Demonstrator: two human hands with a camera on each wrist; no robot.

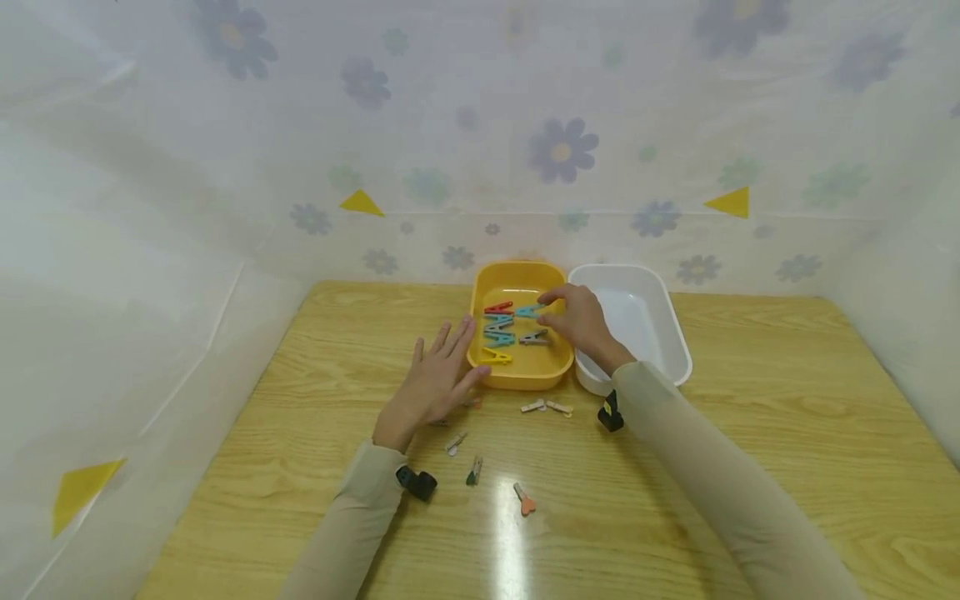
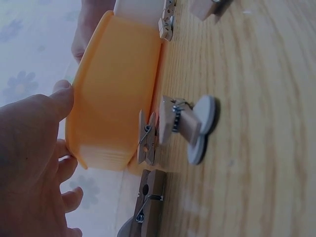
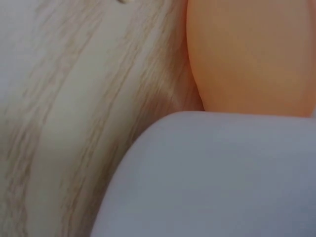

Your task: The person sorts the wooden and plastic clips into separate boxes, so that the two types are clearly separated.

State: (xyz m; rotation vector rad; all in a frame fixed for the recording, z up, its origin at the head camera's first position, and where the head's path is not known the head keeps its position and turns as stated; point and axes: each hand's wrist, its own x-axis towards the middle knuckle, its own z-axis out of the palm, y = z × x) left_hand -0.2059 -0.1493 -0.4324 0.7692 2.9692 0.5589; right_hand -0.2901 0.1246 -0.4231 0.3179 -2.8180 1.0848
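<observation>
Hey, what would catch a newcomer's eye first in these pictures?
Probably the bright yellow tray, at the far side of the table, with colourful clips inside. The right hand is over it, at a light-blue clip; the left hand touches its left side. A white tray stands to its right.

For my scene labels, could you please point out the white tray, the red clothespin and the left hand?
White tray [image 1: 636,321]: head view, on its bare inside floor.
Red clothespin [image 1: 498,307]: head view, on its middle.
Left hand [image 1: 429,385]: head view, on its back.
</observation>
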